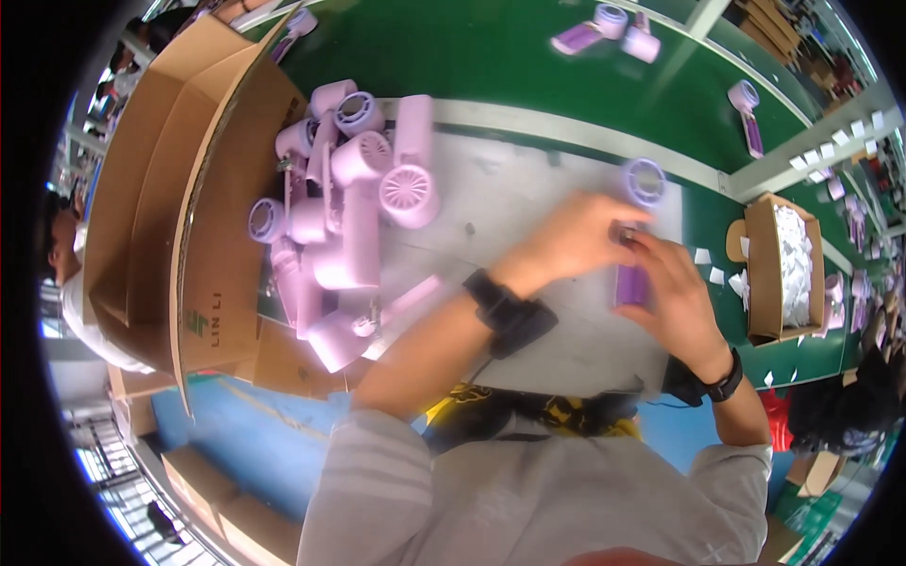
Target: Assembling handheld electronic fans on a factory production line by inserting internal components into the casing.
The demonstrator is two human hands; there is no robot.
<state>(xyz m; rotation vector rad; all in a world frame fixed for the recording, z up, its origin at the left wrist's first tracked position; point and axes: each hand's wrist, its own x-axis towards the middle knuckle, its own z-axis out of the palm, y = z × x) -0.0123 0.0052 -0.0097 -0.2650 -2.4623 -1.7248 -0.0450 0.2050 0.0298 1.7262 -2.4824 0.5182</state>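
A handheld fan [630,286] with a purple handle and a pale lilac ring head stands out before me, over the right part of the grey work mat. My right hand [678,307] is closed around its handle, thumb and fingers on either side. At the fan's neck my left hand [566,241] has its fingers drawn together, slightly blurred, touching the fan. A small dark part shows between the two hands; what my left fingers pinch there is hidden. Left of the mat lies a heap of pink handheld fans [354,222], some with grilles facing up.
A tall open cardboard box [222,274] stands left of the heap. At the right, a small carton [758,283] holds white paper pieces, with loose ones nearby. Beyond a metal rail, several purple fans [578,38] lie on a green belt. People sit at the far left.
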